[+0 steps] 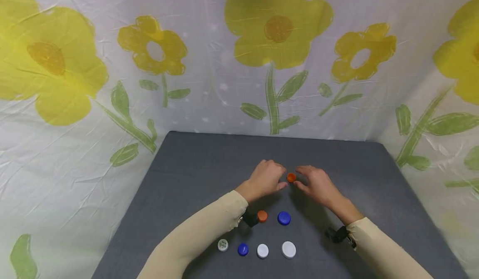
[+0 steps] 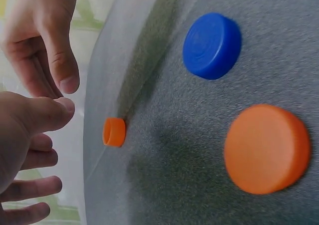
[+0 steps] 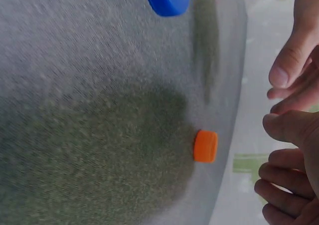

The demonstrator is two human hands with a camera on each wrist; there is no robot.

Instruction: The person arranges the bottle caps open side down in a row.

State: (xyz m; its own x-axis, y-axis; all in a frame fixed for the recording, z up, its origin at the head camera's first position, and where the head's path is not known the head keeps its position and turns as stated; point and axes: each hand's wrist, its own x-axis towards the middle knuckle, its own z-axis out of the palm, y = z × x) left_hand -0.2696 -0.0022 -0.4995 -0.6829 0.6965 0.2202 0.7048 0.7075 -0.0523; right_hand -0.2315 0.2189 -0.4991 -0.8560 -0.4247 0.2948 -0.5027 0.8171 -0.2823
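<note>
Far out on the dark grey table lies a small orange bottle cap (image 1: 291, 177), its hollow side turned up. My left hand (image 1: 265, 178) hovers at its left and my right hand (image 1: 319, 184) at its right, fingers loosely bent and holding nothing. Both wrist views show the hands raised above the table, apart from the same orange cap (image 2: 114, 131), (image 3: 205, 146). Nearer me lie a second orange cap (image 1: 262, 216), close below my left wrist, and a blue cap (image 1: 284, 218), both with their closed tops up.
A row of caps runs along the near side: a white one with a green print (image 1: 223, 245), a small blue one (image 1: 243, 249), a white one (image 1: 262, 251) and a larger white one (image 1: 288, 250). A flower-patterned curtain (image 1: 209, 71) surrounds the table's back and sides.
</note>
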